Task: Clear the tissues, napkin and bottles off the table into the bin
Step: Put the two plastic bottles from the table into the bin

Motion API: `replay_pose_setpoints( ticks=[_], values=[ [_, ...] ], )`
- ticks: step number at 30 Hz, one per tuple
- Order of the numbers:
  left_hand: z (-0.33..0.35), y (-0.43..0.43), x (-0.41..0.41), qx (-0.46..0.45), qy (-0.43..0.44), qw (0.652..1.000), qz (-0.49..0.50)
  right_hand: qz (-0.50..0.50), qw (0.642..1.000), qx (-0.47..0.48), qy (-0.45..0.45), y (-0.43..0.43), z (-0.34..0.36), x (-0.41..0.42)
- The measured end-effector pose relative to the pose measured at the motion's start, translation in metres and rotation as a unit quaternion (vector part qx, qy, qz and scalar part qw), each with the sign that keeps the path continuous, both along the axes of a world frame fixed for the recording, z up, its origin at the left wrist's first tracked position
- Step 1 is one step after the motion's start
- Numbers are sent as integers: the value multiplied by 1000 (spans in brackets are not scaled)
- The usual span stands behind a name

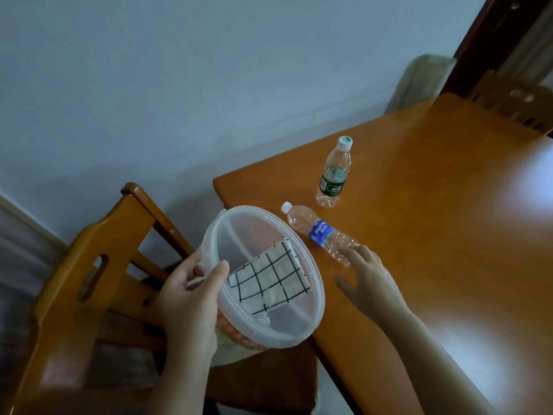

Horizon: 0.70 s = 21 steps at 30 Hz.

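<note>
Translucent round bin (314, 298) in left grip (191, 292); right grip (368, 277) spread, on ribbed bottle (323, 233).

far chair (514, 100) blurred, bin (311, 319) underside hidden, forearms cropped

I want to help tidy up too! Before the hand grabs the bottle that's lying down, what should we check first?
1. Bin held steady: ok, the left hand grips its rim beside the table edge.
2. Right hand free to grab: ok, open and empty, fingertips at the base of the lying bottle.
3. Lying bottle capped: ok, white cap on.
4. Room in the bin: ok, only the checked napkin and a bit of white tissue show inside.
5. Upright bottle out of the way: ok, it stands apart, farther back.
6. Bottles empty: cannot tell for sure; both look clear.
</note>
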<state>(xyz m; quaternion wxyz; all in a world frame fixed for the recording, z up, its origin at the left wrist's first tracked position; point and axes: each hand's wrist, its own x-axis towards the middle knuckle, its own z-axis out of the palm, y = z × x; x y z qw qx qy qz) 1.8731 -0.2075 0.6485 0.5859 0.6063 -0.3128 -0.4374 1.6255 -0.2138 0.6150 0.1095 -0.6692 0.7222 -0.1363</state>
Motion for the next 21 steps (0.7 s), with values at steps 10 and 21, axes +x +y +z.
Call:
replay_pose_setpoints(
  ticks=[10, 21],
  values=[
    [-1, -38, 2, 0, -15, 998, 58, -27, 997, 51, -43, -85, -47, -24],
    [-4, -65, -2, 10, -40, 995, 94, -44, 991, 111, -61, -129, -97, -37]
  ],
)
